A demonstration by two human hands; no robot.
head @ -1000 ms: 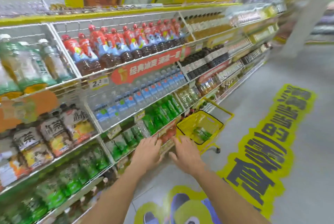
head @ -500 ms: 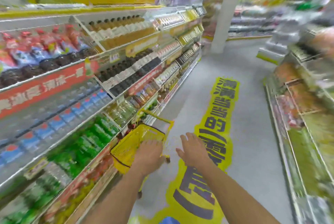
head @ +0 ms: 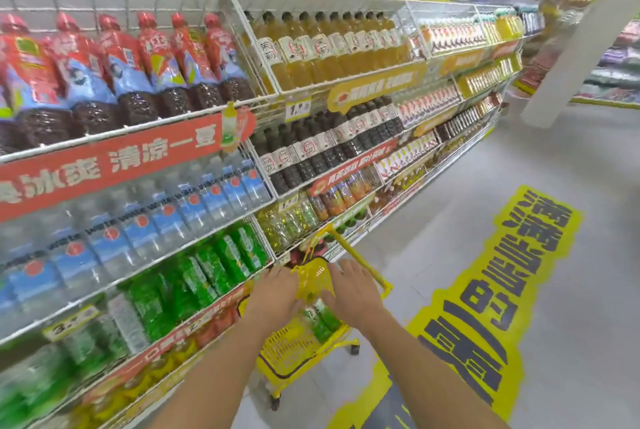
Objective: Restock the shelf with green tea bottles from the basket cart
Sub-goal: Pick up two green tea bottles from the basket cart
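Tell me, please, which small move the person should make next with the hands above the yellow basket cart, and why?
Probably lower the right hand and grip a green tea bottle. It and the left hand hover over the yellow basket cart. The bottles lie just under them, and the right hand holds nothing. The left hand's fingertips are hidden.

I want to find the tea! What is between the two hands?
In the head view, the mesh wall of the yellow basket shows between the left hand and the right hand, with green tea bottles just below the gap.
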